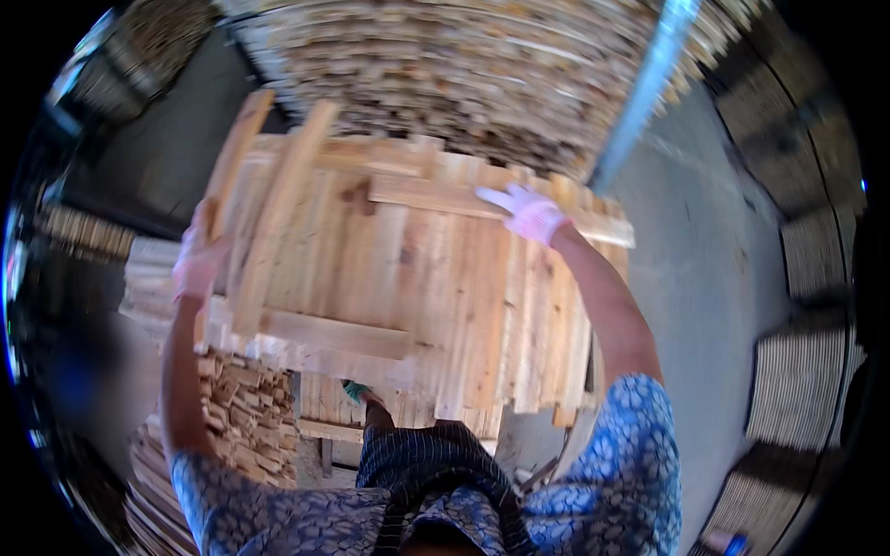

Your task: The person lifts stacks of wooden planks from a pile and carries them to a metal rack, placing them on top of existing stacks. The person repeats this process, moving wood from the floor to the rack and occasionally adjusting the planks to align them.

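Observation:
My left hand [197, 259], in a pink and white glove, is closed around the near end of a narrow wooden plank [239, 148] at the left side of the board stack. Motion blurs its fingers somewhat. On the right, my right hand [527, 211], gloved the same way, lies over a crosswise plank [436, 196] with its fingers stretched out. Under both hands is a layer of pale boards [445, 296] laid side by side. Another loose plank [283, 213] slants across them beside my left hand, and a short plank [334, 334] lies crosswise near the front edge.
A tall wall of stacked lumber [445, 65] stands behind, with a blue post [646, 88] at its right. Cut wood pieces [246, 408] are piled at the lower left. More board stacks [799, 385] line the right side beyond the grey floor [691, 241].

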A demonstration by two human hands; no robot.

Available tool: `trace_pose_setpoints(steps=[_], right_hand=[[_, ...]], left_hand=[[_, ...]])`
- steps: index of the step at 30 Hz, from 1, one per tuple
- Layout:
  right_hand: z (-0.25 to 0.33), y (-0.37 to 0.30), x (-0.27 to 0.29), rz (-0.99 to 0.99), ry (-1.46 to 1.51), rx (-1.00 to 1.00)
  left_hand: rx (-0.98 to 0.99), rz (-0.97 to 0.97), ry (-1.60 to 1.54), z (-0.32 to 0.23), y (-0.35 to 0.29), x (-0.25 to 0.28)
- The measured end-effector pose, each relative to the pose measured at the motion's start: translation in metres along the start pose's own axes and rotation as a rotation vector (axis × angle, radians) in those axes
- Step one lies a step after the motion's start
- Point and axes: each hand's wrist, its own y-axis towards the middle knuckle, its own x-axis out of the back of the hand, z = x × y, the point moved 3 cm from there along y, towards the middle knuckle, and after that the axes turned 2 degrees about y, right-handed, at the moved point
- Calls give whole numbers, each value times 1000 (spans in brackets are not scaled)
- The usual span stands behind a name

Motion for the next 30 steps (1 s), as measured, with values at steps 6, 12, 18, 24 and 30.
trace_pose_setpoints(steps=[6, 12, 18, 24, 30], right_hand=[[-6, 8, 16, 62, -2, -140], [-20, 8, 17, 127, 47, -117], [-28, -1, 11, 42, 68, -19], [-28, 2, 10, 43, 57, -82], [-31, -9, 12, -45, -38, 15]], left_hand=[[25, 204, -417, -96, -32, -27], [148, 321, 471, -184, -54, -114], [210, 109, 371, -195, -15, -132], [389, 407, 12, -189, -3, -105], [340, 278, -880, -175, -126, -41]])
